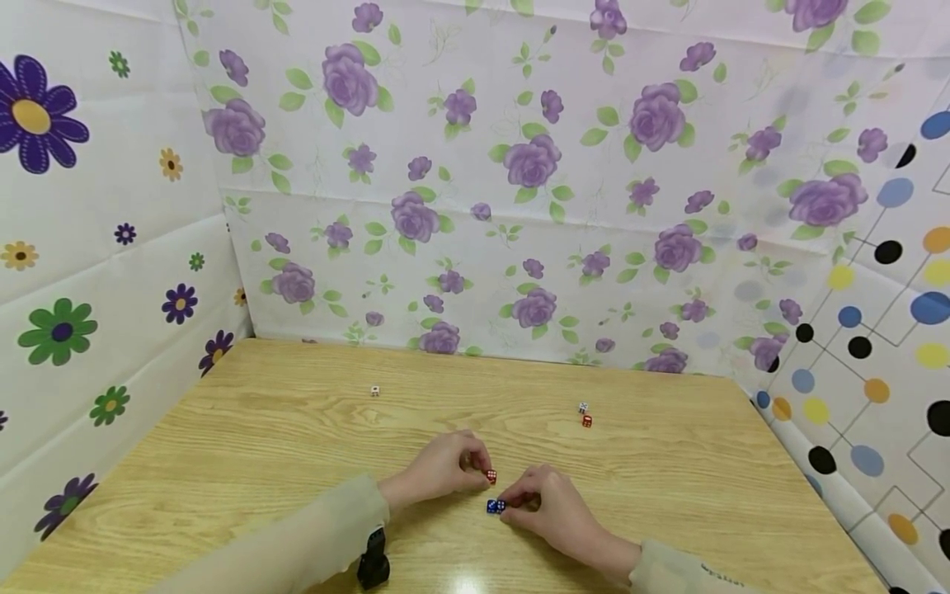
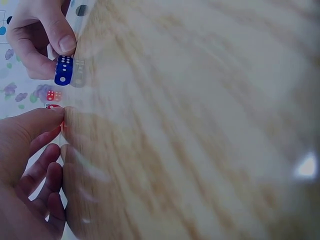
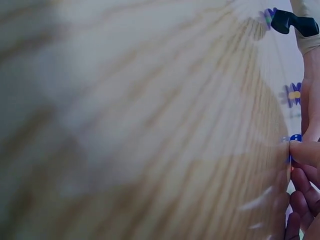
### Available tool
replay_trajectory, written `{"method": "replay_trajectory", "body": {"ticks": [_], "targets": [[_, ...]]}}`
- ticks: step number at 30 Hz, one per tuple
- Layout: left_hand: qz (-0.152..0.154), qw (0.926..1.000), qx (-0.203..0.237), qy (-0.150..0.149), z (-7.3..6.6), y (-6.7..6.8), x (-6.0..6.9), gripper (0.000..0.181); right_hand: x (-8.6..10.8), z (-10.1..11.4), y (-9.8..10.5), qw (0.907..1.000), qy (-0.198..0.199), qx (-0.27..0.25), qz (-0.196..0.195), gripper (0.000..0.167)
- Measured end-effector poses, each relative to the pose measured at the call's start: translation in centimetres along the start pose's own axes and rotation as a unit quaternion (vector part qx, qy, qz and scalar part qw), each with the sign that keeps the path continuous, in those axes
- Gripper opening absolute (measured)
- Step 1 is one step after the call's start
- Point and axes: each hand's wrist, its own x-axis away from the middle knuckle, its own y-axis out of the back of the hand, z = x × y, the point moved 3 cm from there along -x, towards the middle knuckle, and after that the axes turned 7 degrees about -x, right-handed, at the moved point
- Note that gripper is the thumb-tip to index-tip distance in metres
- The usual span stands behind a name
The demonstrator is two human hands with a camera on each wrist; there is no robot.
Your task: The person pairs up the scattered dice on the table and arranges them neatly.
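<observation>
Two blue dice [image 1: 491, 506] sit side by side on the wooden table, touching. My right hand [image 1: 552, 511] pinches the right-hand one between thumb and finger. Just above and left of them, my left hand [image 1: 445, 469] pinches a red die [image 1: 491, 476] at its fingertips. In the left wrist view the blue dice [image 2: 63, 70] are beside the right hand [image 2: 42, 35], while the left thumb of the left hand [image 2: 32, 160] partly covers a red die. A blue die [image 3: 296, 137] shows past the thumb of the right hand [image 3: 307, 185] in the right wrist view.
Farther back on the table [image 1: 297, 445] lie a white die [image 1: 374, 391] at left, and a white die [image 1: 583, 407] with a red die [image 1: 587, 421] close together at right. Flowered and dotted sheets surround the table's back and sides. A black device [image 1: 373, 561] is at my left wrist.
</observation>
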Motion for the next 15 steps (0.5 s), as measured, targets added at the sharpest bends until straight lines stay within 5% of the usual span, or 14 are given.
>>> {"method": "replay_trajectory", "body": {"ticks": [15], "targets": [[0.006,1.0000,-0.002,0.000,-0.02,0.07,-0.11,0.010,-0.04,0.11,0.11,0.9999,0.004,0.010,0.003,0.012]]}}
